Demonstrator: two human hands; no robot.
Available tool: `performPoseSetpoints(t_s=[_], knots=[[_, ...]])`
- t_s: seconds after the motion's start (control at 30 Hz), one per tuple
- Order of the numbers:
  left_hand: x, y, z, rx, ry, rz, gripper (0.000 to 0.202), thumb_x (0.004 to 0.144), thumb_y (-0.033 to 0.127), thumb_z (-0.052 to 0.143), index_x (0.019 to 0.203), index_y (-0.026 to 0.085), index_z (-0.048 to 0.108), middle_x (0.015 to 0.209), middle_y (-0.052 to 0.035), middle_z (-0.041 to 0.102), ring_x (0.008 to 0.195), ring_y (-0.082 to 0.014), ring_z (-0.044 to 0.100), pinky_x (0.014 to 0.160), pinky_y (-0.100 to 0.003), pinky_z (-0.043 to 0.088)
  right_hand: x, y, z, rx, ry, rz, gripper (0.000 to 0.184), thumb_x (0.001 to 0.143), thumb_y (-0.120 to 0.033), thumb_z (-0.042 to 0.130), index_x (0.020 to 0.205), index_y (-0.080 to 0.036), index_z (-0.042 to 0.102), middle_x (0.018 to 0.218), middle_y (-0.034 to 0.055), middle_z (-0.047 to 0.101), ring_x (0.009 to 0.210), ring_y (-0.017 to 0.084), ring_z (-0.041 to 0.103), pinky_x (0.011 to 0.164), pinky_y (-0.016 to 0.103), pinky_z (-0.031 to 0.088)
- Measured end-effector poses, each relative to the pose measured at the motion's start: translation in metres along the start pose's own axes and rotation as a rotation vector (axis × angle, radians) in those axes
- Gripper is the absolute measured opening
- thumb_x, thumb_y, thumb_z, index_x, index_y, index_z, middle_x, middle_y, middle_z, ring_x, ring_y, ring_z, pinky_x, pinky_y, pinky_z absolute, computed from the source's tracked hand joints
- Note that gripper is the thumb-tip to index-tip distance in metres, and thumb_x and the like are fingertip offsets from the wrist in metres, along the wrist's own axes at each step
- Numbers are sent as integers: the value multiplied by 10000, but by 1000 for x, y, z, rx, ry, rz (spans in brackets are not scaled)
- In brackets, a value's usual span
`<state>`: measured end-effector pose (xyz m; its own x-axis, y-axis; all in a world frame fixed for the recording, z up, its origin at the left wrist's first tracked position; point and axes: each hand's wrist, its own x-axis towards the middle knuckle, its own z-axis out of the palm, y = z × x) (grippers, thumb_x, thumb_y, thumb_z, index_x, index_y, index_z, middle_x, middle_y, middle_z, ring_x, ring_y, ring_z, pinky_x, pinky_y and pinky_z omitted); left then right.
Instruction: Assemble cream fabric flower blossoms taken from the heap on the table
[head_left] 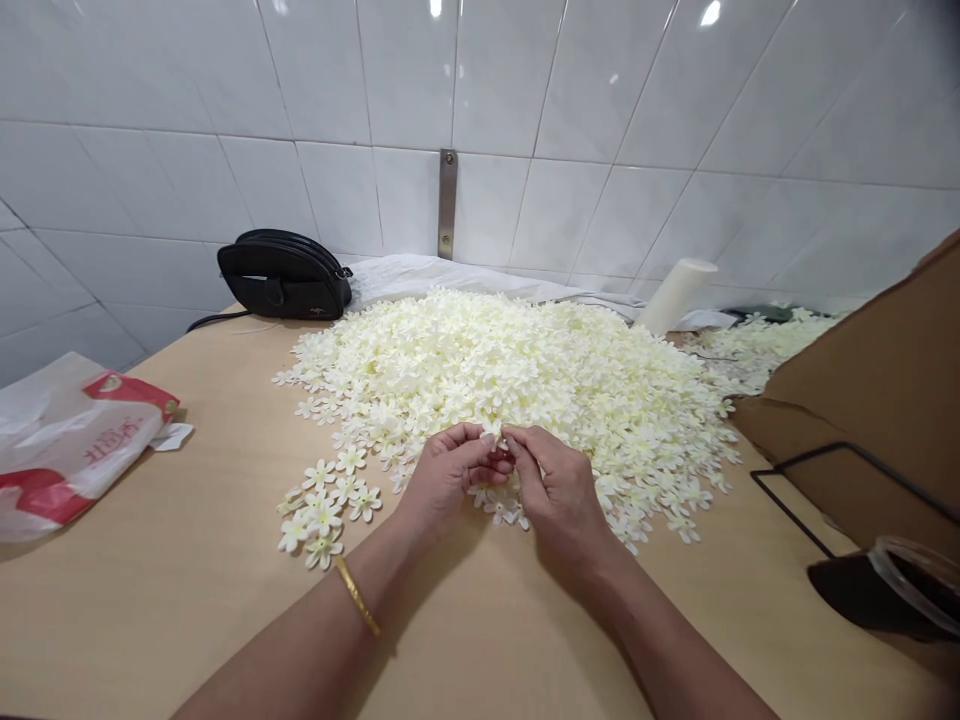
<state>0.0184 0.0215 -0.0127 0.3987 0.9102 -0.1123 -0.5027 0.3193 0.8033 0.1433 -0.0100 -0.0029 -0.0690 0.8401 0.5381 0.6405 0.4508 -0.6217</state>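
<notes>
A big heap of small cream-white fabric flowers covers the middle of the wooden table. My left hand and my right hand meet at the heap's near edge, fingertips pinched together on one small flower. A thin gold bangle circles my left wrist. Several single flowers lie spread flat on the table just left of my left hand. A few more loose flowers lie under and between my hands.
A black handbag sits at the back left against the tiled wall. A red-and-white plastic bag lies at the left edge. A white roll stands behind the heap. A brown cardboard box and a black wire frame stand on the right.
</notes>
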Motion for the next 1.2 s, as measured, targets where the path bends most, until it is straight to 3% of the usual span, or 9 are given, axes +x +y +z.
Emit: performPoseSetpoints(t_s=[0.23,0.53,0.83,1.0,1.2], knots=[[1,3,-1,-29,16,4,122,669,236,610,655,126,559,602,-26,580,551,-98,558,570,-221,459,1,-3,-5,30,-93,-36,231,815,-155,387,978,-181,548,886,62,579,800,152,538,715,278,439],[0,3,-1,14,-7,24,139,664,235,622,626,119,554,599,-23,586,514,-80,542,569,-214,446,1,-2,-5,13,-174,-49,251,831,-149,350,990,-188,541,882,67,574,785,151,533,697,276,440],[-1,5,-1,13,-4,17,171,655,272,630,657,106,586,596,-44,599,509,-95,556,571,-229,448,-1,3,-1,-86,-102,-93,264,824,-141,347,1001,-181,539,857,70,584,749,154,548,665,278,460],[-1,4,1,3,2,-6,130,603,182,662,649,118,558,606,-45,616,548,-111,578,604,-243,453,-3,5,1,-158,-87,-115,314,789,-83,332,1030,-157,519,870,87,575,761,165,541,664,283,458],[-1,2,2,38,64,-27,130,592,114,627,644,129,509,565,-37,616,516,-120,586,580,-244,452,-2,0,-1,-16,-38,26,219,810,-138,359,827,-175,573,719,29,578,643,132,536,583,240,429]])
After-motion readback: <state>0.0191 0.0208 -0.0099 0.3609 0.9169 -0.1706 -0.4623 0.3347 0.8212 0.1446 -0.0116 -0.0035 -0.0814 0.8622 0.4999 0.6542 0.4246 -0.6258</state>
